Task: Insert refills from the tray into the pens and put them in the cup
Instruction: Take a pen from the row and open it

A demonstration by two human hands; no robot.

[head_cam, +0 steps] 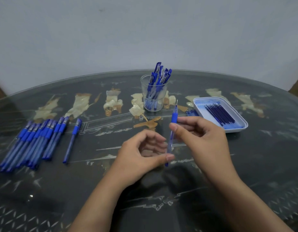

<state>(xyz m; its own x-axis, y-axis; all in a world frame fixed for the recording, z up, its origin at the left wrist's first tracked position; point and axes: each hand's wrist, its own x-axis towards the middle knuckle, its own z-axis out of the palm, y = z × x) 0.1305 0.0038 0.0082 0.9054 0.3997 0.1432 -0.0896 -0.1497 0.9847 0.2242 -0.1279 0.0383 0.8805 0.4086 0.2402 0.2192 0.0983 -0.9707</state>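
So on your table (270,164), the cup (153,97) sits at the far middle with a bunch of finished pens (159,76) standing in it. The tray (242,119) is off to its right and a bit nearer you, with refills (220,114) lying side by side inside. A few small pieces (191,113) lie right against the tray's left edge. Way over on your left there's a pile of pens (31,141), with a lone pen (72,140) lying just right of it. Front and centre, your left hand (140,158) and right hand (203,138) have one pen (171,136) between them, its tip pointing away toward the cup.
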